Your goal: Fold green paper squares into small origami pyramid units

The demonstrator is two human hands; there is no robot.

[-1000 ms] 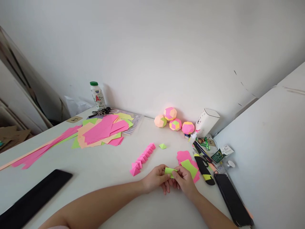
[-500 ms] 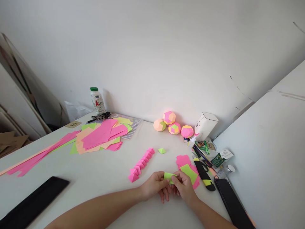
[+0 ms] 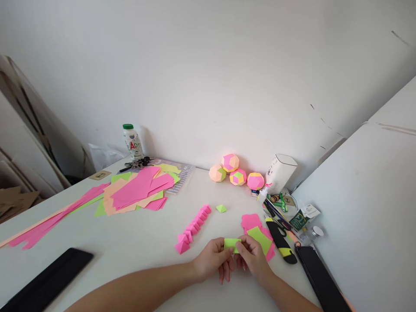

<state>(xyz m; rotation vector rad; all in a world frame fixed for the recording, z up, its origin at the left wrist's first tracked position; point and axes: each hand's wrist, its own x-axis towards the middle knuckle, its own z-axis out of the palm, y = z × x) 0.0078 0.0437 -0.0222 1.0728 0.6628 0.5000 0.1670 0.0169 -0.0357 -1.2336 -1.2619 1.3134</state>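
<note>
A small green piece of paper (image 3: 232, 243) is pinched between my two hands, above the table's near part. My left hand (image 3: 212, 258) grips its left side, thumb on the face toward me. On the right side, my right hand (image 3: 254, 258) pinches it the same way, thumb near the middle. Just beyond lie a row of folded pink paper pieces (image 3: 194, 225) and a single folded green piece (image 3: 221, 208). To the right of my hands, a green sheet (image 3: 261, 239) rests on pink paper cut-outs (image 3: 251, 221).
Faceted paper balls (image 3: 238, 177) sit by the wall beside a white container (image 3: 281, 173). A black-and-yellow cutter (image 3: 281, 242) and a dark phone (image 3: 320, 277) lie at right. Stacked coloured paper (image 3: 133, 190), a bottle (image 3: 132, 142) and a black slab (image 3: 48, 281) are at left.
The view has tilted slightly, so things sit a little lower. The green paper now shows more of its flat face between my fingers; both hands keep their grip.
</note>
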